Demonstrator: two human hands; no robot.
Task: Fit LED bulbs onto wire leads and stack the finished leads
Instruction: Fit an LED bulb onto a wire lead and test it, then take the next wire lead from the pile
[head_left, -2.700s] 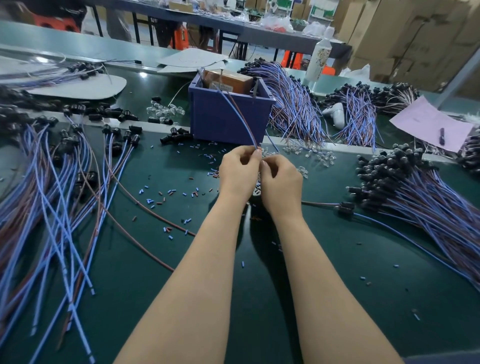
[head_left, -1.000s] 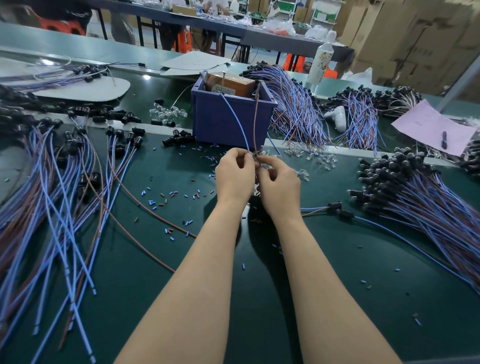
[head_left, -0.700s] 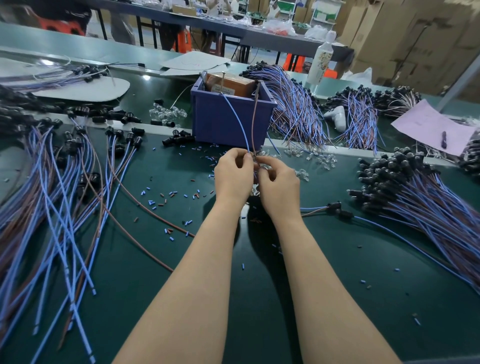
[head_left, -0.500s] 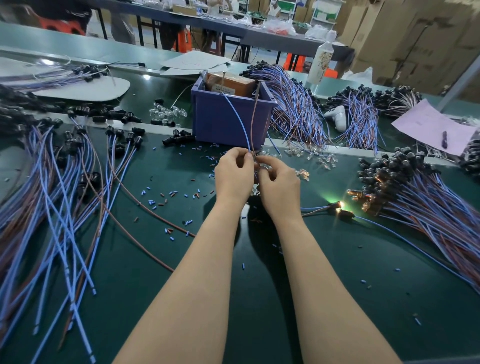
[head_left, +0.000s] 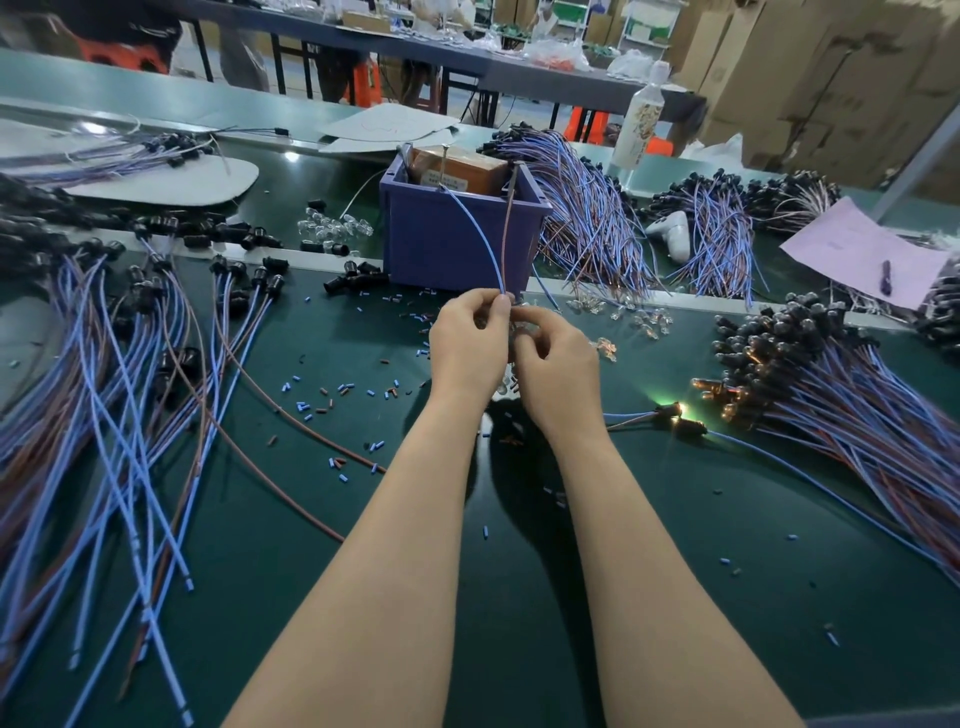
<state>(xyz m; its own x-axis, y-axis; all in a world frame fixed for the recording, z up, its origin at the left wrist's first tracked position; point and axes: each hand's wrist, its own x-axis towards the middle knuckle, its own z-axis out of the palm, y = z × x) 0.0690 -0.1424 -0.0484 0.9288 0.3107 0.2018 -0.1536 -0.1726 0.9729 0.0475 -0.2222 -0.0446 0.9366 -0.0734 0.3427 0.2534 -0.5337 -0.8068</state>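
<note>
My left hand (head_left: 470, 348) and my right hand (head_left: 556, 374) meet fingertip to fingertip in front of the purple box (head_left: 447, 244). The left hand pinches the lower ends of a blue wire (head_left: 478, 234) and a brown wire (head_left: 506, 234) that run up into the box. The right hand's curled fingers pinch the ends of a wire lead (head_left: 631, 418). That lead runs right across the mat to its black socket, where a bulb (head_left: 675, 410) glows. The contact between the fingers is hidden.
A big pile of socketed leads (head_left: 831, 395) lies at the right, and long loose leads (head_left: 104, 364) fan across the left. Clear loose bulbs (head_left: 639, 317) lie behind my hands. Small insulation scraps (head_left: 322, 400) dot the green mat. A bottle (head_left: 641, 122) and pink paper (head_left: 862, 254) sit farther back.
The bulb on the lead at the right lit up about half a second ago and still glows. Both hands have stayed together in nearly the same place.
</note>
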